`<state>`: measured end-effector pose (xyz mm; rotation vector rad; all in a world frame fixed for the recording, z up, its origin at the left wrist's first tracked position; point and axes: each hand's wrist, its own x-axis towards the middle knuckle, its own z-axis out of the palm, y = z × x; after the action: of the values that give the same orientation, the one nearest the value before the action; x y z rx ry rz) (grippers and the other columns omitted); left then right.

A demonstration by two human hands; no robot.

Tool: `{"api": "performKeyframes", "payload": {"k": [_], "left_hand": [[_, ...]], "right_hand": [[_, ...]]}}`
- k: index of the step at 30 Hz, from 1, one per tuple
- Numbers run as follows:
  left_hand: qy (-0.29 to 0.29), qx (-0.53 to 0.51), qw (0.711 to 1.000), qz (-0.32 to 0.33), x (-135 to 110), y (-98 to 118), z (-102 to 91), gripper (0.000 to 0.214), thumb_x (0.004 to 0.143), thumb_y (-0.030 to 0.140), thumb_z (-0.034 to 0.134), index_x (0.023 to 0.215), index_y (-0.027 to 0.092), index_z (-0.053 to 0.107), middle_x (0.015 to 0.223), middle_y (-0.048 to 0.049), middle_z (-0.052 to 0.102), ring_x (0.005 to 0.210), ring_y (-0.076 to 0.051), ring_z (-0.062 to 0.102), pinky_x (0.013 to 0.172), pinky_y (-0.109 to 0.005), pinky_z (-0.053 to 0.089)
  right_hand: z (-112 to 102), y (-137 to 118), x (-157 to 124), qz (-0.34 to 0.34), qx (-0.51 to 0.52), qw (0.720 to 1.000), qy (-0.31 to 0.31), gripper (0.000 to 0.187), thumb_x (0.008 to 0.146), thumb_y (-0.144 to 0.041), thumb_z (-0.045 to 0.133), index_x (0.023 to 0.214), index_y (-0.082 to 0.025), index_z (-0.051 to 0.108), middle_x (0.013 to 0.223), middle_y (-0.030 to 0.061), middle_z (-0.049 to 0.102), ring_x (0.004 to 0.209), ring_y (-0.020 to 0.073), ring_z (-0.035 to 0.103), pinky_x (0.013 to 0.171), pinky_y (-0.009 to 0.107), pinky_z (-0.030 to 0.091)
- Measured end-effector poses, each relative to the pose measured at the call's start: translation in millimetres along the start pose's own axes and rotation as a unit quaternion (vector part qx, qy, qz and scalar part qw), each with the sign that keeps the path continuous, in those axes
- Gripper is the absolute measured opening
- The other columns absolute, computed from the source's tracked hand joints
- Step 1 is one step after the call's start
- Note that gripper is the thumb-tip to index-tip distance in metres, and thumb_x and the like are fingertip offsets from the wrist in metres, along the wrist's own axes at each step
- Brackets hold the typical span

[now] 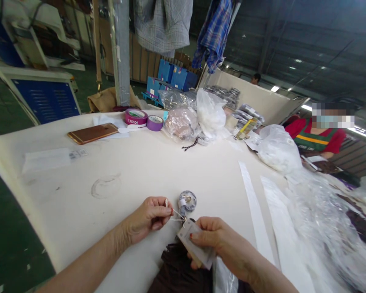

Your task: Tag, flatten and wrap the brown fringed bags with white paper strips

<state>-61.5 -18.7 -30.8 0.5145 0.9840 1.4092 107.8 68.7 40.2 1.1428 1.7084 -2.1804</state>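
Observation:
My left hand is closed in a pinch on a thin white string that runs to a card tag. My right hand grips that pale card tag, holding it over a dark brown garment at the table's near edge. Just beyond the hands lies a small grey roll on the white table.
A phone, two purple tape rolls, plastic bags and clear film lie on the table. White paper strips run along the right. A person in red and green sits at the far right. Shirts hang overhead.

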Motion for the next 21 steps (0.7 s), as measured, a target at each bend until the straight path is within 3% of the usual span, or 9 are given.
{"api": "performKeyframes", "payload": {"k": [5, 10, 14, 18, 21], "left_hand": [[0.012, -0.003, 1.000, -0.006, -19.4, -7.1, 5.1, 0.021, 0.058, 0.030, 0.069, 0.062, 0.013, 0.056, 0.046, 0.0023, 0.050, 0.036, -0.002, 0.029, 0.034, -0.015, 0.015], [0.012, -0.037, 0.999, -0.004, -39.9, -14.8, 13.6, 0.019, 0.058, 0.027, 0.068, 0.067, 0.013, 0.058, 0.050, 0.0011, 0.051, 0.040, -0.004, 0.034, 0.036, -0.016, 0.018], [0.003, -0.056, 0.998, 0.000, -52.4, -13.2, 18.3, 0.019, 0.059, 0.027, 0.069, 0.070, 0.014, 0.059, 0.056, 0.0012, 0.053, 0.040, -0.003, 0.034, 0.036, -0.017, 0.017], [-0.016, -0.034, 0.999, -0.008, -65.8, -13.8, 18.6, 0.023, 0.061, 0.029, 0.068, 0.078, 0.015, 0.061, 0.059, 0.0027, 0.054, 0.036, -0.001, 0.033, 0.036, -0.017, 0.016], [-0.037, 0.013, 0.999, -0.028, -71.4, -25.0, 12.6, 0.035, 0.061, 0.042, 0.070, 0.084, 0.017, 0.062, 0.062, 0.0014, 0.057, 0.033, -0.001, 0.034, 0.035, -0.018, 0.015]], "right_hand": [[30.3, 24.6, 8.5, 0.006, 0.110, 0.994, 0.021, 0.031, 0.060, -0.026, 0.063, 0.087, -0.013, 0.055, 0.068, 0.0047, 0.066, 0.055, 0.0141, 0.062, 0.046, 0.020, 0.041], [41.1, 29.5, 18.5, -0.008, 0.169, 0.985, 0.045, 0.026, 0.068, -0.031, 0.053, 0.086, -0.012, 0.057, 0.067, 0.0046, 0.065, 0.053, 0.0125, 0.060, 0.043, 0.020, 0.042], [38.4, 32.5, 19.4, -0.014, 0.207, 0.977, 0.043, 0.022, 0.070, -0.032, 0.051, 0.079, -0.013, 0.057, 0.061, 0.0016, 0.060, 0.044, 0.0075, 0.051, 0.036, 0.016, 0.032], [38.9, 34.8, 18.1, -0.014, 0.213, 0.975, 0.056, 0.017, 0.060, -0.026, 0.060, 0.070, -0.014, 0.054, 0.053, -0.0044, 0.050, 0.040, 0.0038, 0.041, 0.033, 0.014, 0.018], [45.7, 36.6, 19.2, -0.029, 0.202, 0.976, 0.078, 0.016, 0.058, -0.025, 0.060, 0.066, -0.016, 0.049, 0.049, -0.0075, 0.044, 0.037, 0.0017, 0.033, 0.033, 0.014, 0.013]]}}
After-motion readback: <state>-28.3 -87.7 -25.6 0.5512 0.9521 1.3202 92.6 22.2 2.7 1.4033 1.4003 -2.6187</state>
